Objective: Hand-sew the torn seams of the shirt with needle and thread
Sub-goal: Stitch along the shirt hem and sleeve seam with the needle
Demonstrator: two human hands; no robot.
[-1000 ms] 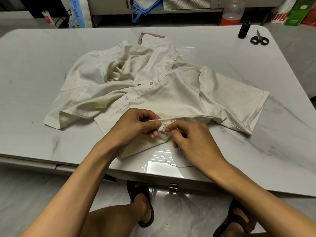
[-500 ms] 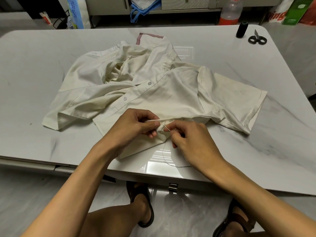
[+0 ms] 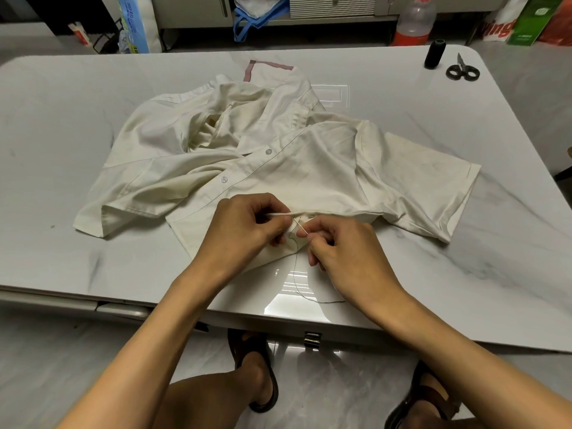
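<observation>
A cream short-sleeved shirt [image 3: 303, 162] lies crumpled on the pale marble table [image 3: 62, 125]. My left hand [image 3: 244, 227] pinches a folded seam edge of the shirt near the table's front. My right hand [image 3: 343, 252] pinches a thin needle [image 3: 300, 227] whose tip points up-left into that seam. A dark thread [image 3: 298, 280] trails from the seam down over the hem and curls across the glossy tabletop beneath my right wrist.
A black thread spool [image 3: 435, 54] and black-handled scissors [image 3: 462, 71] sit at the table's far right corner. Behind the table stand a bottle [image 3: 414, 23], bags and a cabinet. My sandalled feet [image 3: 257, 366] are under the front edge.
Both hands stay at the same seam. The needle in my right hand has shifted slightly, now angled up-left toward the fold. The thread loop on the table is nearly unchanged.
</observation>
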